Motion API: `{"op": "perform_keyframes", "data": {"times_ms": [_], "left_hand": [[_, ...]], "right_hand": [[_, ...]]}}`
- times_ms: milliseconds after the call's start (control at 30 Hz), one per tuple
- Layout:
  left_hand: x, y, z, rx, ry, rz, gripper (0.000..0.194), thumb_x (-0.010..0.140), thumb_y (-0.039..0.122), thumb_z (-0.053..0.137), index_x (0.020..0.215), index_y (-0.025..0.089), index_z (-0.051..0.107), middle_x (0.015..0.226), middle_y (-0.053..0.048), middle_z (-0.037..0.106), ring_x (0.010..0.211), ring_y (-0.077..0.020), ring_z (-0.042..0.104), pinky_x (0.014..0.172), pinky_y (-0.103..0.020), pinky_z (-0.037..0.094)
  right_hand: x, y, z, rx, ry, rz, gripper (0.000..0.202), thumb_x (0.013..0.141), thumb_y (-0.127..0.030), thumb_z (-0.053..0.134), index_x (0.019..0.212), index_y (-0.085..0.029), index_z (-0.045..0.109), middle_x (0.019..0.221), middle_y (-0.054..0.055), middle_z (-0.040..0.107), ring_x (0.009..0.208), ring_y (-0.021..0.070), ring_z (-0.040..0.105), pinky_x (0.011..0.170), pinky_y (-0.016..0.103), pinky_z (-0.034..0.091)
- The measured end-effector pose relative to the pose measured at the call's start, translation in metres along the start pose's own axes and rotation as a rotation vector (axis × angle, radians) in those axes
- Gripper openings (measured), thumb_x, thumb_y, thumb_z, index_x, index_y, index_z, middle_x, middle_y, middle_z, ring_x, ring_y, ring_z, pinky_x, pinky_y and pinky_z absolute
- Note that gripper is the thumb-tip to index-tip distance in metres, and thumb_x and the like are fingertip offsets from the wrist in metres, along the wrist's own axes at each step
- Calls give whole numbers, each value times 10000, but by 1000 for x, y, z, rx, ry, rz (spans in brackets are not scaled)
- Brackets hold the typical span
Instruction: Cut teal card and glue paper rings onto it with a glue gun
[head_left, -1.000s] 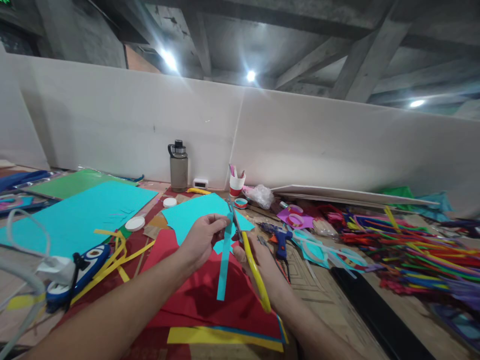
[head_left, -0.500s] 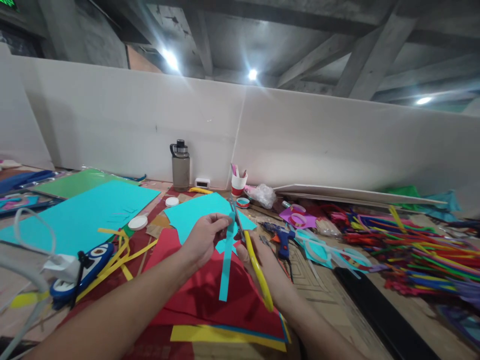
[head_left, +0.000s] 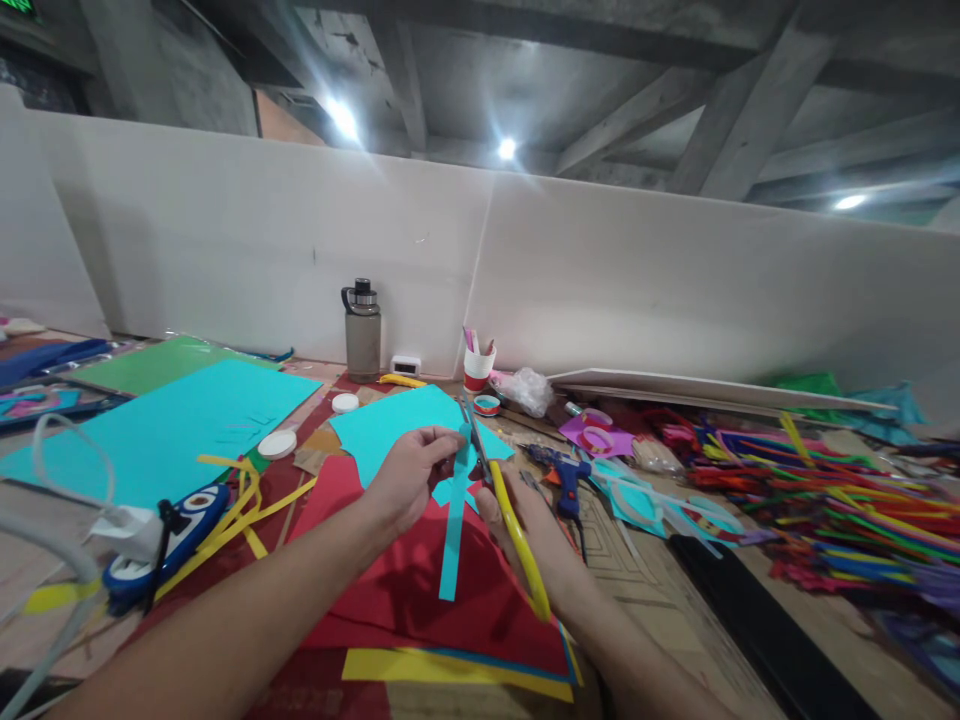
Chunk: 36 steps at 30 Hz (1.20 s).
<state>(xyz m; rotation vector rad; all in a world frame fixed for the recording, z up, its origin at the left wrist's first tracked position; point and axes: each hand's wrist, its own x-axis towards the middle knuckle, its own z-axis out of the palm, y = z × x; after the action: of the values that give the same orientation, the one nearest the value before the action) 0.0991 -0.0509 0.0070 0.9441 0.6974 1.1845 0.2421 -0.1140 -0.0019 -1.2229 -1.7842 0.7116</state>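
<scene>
Near the middle of the view, my left hand (head_left: 415, 472) pinches the upper part of a narrow turquoise paper strip (head_left: 452, 545), which hangs down over red sheets (head_left: 397, 590). My right hand (head_left: 525, 520) is closed round yellow-handled scissors (head_left: 523, 545). Their blades point up and away, right beside the strip's top and my left fingertips; whether they touch the paper I cannot tell. Behind the hands lies a turquoise sheet (head_left: 397, 408), and a small turquoise piece (head_left: 444, 492) shows between them.
A grey bottle (head_left: 363, 340) and a red-white cup (head_left: 478, 368) stand at the back. Right of my hands lie a blue glue gun (head_left: 568, 480), a black bar (head_left: 757, 620) and colourful pipe cleaners (head_left: 885, 510). Yellow strips (head_left: 251, 500) and a blue power strip (head_left: 184, 530) are left.
Both hands, the strip and the scissors hold almost the same places. Only the scissors' yellow handle has shifted very slightly to the right.
</scene>
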Motion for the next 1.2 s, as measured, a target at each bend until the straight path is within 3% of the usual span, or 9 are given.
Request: {"op": "perform_keyframes", "data": {"times_ms": [367,700,1200], "left_hand": [[-1,1,2,-52,-15,-37,142,632,201,700,671,131,583,612,14,585,563,-94,550,581,-229,408],[2,0,0,-38,-4,-37,132,609,195,701,659,129,598,601,17,555,532,-77,500,542,-220,379],[4,-3,-2,-44,-5,-51,126,604,190,696,644,136,589,568,26,531,500,-70,461,518,-218,361]], "right_hand": [[0,-2,-1,6,-13,-11,254,854,-413,511,927,-169,509,786,7,499,721,154,443,647,257,385],[0,2,-1,-17,-25,-24,183,865,-359,505,926,-187,503,780,-4,486,710,144,434,624,241,382],[1,1,-2,-44,-21,-27,235,863,-392,498,952,-175,515,800,13,523,735,156,475,636,247,404]]}}
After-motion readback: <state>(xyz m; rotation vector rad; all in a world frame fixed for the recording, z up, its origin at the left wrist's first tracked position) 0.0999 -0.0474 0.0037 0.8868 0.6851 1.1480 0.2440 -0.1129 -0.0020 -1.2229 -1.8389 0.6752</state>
